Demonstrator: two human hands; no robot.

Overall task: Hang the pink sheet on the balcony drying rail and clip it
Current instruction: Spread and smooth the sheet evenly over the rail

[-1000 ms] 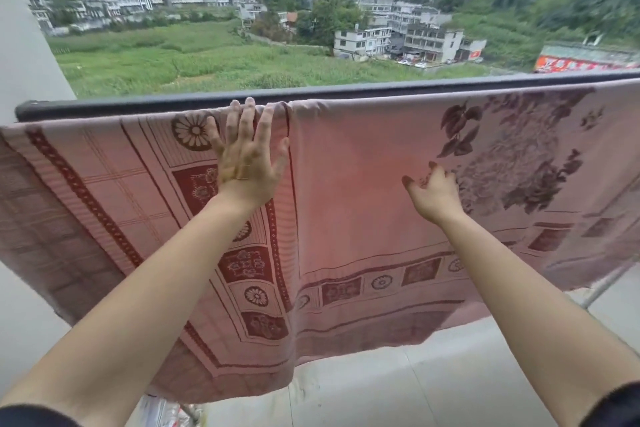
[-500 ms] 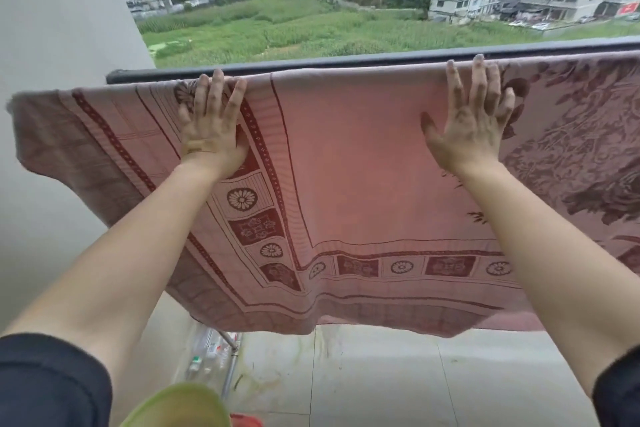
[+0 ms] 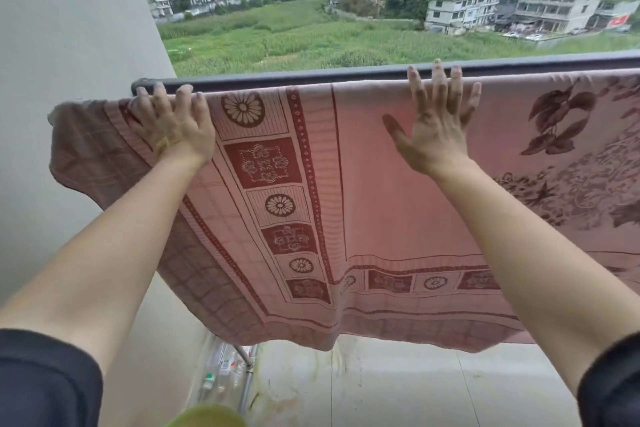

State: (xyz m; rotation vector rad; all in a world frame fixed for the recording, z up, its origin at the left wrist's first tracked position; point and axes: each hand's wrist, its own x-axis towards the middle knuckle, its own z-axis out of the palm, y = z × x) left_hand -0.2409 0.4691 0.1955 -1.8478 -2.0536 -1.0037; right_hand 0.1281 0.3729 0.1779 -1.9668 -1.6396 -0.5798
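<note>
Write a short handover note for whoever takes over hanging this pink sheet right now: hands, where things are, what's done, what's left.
Left hand: open, palm pressed on the pink sheet near the left end of the drying rail, fingertips at the rail.
Right hand: open, fingers spread flat on the sheet further right, fingertips at the rail's top.
Sheet: draped over the dark rail, its left corner sagging beside the wall.
Done: the sheet hangs over the rail.
To do: smooth it if needed, then clip it. No clips are in view.
</note>
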